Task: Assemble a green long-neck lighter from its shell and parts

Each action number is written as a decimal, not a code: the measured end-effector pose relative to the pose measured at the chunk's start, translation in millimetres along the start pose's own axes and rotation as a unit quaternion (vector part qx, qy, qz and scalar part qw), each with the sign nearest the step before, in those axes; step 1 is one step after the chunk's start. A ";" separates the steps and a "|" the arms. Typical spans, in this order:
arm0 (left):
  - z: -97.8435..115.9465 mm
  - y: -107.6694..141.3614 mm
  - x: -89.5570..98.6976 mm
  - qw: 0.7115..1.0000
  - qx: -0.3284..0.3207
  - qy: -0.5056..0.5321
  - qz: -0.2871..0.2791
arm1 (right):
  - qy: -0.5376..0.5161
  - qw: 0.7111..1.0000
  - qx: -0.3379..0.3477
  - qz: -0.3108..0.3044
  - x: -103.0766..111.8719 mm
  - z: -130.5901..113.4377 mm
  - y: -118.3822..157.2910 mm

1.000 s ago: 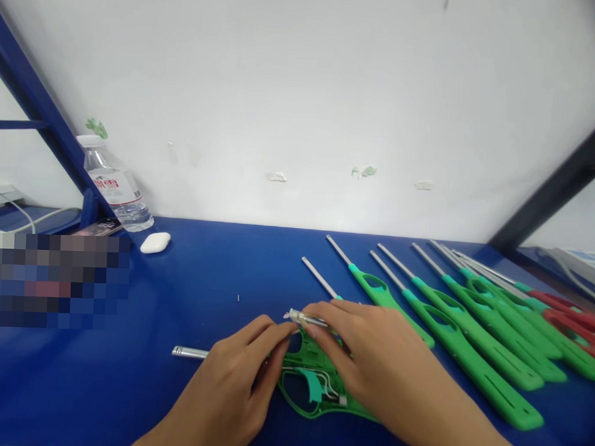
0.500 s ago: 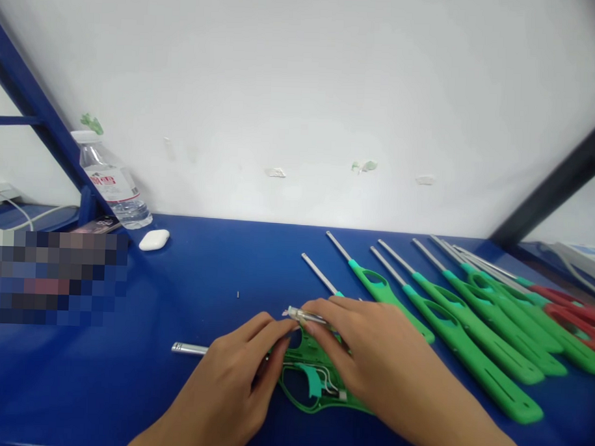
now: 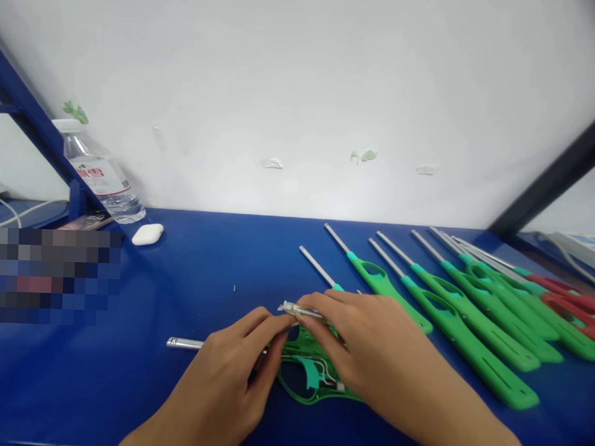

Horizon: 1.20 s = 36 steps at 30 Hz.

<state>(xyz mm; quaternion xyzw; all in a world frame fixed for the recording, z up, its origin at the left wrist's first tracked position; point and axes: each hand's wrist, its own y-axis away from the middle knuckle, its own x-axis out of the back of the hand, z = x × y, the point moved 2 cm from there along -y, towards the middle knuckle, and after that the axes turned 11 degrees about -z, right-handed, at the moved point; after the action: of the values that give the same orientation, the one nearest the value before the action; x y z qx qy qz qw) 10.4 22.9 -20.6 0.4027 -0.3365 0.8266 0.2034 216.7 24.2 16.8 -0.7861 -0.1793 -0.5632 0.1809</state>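
An opened green lighter body with a teal trigger, thin wires and a metal tube pointing left lies between my hands. My left hand is closed at its front end, fingers pinched where the tube meets the body; what the fingertips grip is partly hidden. My right hand holds a small clear cylinder with a metallic tip between thumb and fingers, above the body. Behind my right hand, the metal tube of another lighter sticks out.
Several green lighters with long metal tubes lie in a slanted row at the right, with red ones beyond. A water bottle leans at the back left near a white case. A tiny pin lies mid-table.
The view has shifted slightly, so things appear a little higher and further left. Both hands keep nearly the same pose, and the clear cylinder is still in my right hand.
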 end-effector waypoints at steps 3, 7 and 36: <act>1.6 -1.4 1.0 1.000 -0.003 0.006 0.001 | 0.011 1.000 -0.005 -0.013 0.6 -2.0 -1.5; 3.0 -3.1 2.0 1.000 0.000 0.003 0.002 | 0.016 1.000 -0.009 -0.025 1.8 -4.0 -2.6; -0.4 -2.4 -0.1 1.000 -0.010 -0.002 -0.003 | 0.005 1.000 -0.015 -0.024 2.1 -3.5 0.3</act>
<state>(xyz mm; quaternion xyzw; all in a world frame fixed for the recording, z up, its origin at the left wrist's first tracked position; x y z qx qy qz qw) 11.7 24.8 -20.0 0.4033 -0.3436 0.8218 0.2097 214.6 22.4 19.7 -0.7813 -0.1890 -0.5740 0.1562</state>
